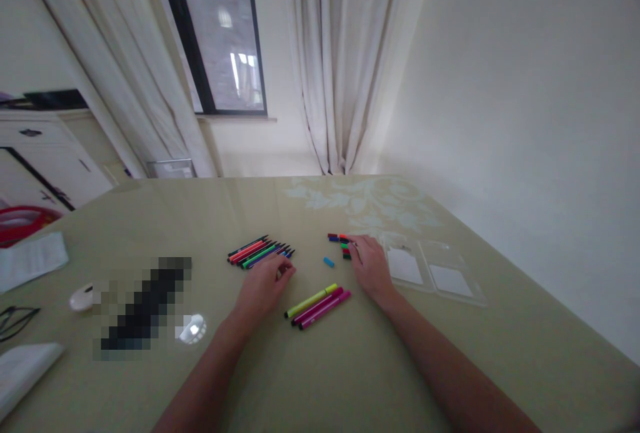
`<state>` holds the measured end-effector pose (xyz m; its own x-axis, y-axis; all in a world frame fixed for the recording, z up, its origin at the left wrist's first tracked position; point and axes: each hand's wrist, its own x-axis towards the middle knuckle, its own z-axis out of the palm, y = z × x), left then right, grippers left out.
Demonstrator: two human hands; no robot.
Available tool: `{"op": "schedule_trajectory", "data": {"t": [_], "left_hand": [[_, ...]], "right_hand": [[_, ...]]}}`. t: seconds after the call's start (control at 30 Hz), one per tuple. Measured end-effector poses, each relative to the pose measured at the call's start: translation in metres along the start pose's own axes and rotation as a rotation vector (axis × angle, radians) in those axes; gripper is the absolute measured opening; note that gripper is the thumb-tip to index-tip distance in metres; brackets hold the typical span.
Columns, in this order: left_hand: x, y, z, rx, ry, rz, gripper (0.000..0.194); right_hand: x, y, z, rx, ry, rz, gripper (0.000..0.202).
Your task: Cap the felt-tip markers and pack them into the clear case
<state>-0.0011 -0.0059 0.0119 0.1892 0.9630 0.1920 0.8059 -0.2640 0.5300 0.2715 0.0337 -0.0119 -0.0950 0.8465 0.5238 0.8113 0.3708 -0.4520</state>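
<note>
The right hand [370, 265] partly hid caps [344, 246], the left hand [263, 285] pens [257, 251]. Whether fingers [357, 245] pinched, I couldn't tell; gentleness seemed wise.

Uncapped markers [257, 252] lay side by side in a slanting row on the worktop [320, 380], their barrels black, red, green, blue and purple, their dark tips directed toward the far right; the near edge of the row was partly hidden. Nearer the viewer, three capped markers [321, 305], one yellow-green and two magenta, lay roughly parallel on the same slant. Small caps [343, 238], including red, blue and green, were clustered farther right, partly hidden; a light-blue cap [329, 262] lay apart, just beside them.
</note>
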Motion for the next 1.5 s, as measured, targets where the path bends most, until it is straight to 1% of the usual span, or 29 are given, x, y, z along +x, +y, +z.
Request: {"op": "schedule_trajectory", "data": {"t": [0.07,0.13,0.3,0.4,0.47,0.63,0.77,0.87,1.0,1.1,1.23,1.37,1.5], "left_hand": [[0.001,-0.007,0.000,0.121,0.108,-0.051,0.018],[0.001,-0.012,0.000,0.196,0.150,-0.085,0.017],[0.001,-0.017,0.005,0.246,0.123,-0.112,0.017],[0.002,-0.017,0.008,0.231,0.111,-0.097,0.017],[0.003,-0.018,0.009,0.230,0.115,-0.094,0.016],[0.002,-0.018,0.009,0.222,0.127,-0.086,0.015],[0.002,-0.017,0.010,0.223,0.174,-0.031,0.013],[0.002,-0.012,0.011,0.171,0.201,0.009,0.014],[0.002,-0.004,0.011,0.064,0.185,0.060,0.014],[0.002,-0.002,0.012,0.008,0.216,0.115,0.015],[0.001,-0.003,0.014,-0.011,0.253,0.179,0.015],[0.001,-0.002,0.015,-0.016,0.272,0.206,0.014],[0.000,0.000,0.014,-0.026,0.288,0.234,0.011]], "right_hand": [[0.001,0.000,0.001,-0.065,-0.004,0.016,0.033],[0.001,-0.002,0.003,-0.135,-0.036,0.008,0.034],[-0.004,-0.009,0.013,-0.244,-0.160,-0.069,0.043],[-0.004,-0.009,0.016,-0.260,-0.188,-0.065,0.045],[-0.003,-0.008,0.015,-0.257,-0.191,-0.060,0.042],[0.001,-0.009,0.012,-0.233,-0.149,-0.057,0.027],[0.002,-0.009,0.011,-0.216,-0.141,-0.059,0.017],[0.003,-0.009,0.009,-0.159,-0.111,-0.068,0.016],[0.002,-0.010,0.003,0.014,-0.030,-0.090,0.019],[0.000,-0.012,0.000,0.120,-0.007,-0.112,0.019],[-0.002,-0.014,-0.001,0.174,-0.004,-0.170,0.021],[-0.003,-0.013,0.003,0.212,-0.005,-0.225,0.023],[-0.005,-0.013,0.005,0.242,0.022,-0.294,0.023]]}}
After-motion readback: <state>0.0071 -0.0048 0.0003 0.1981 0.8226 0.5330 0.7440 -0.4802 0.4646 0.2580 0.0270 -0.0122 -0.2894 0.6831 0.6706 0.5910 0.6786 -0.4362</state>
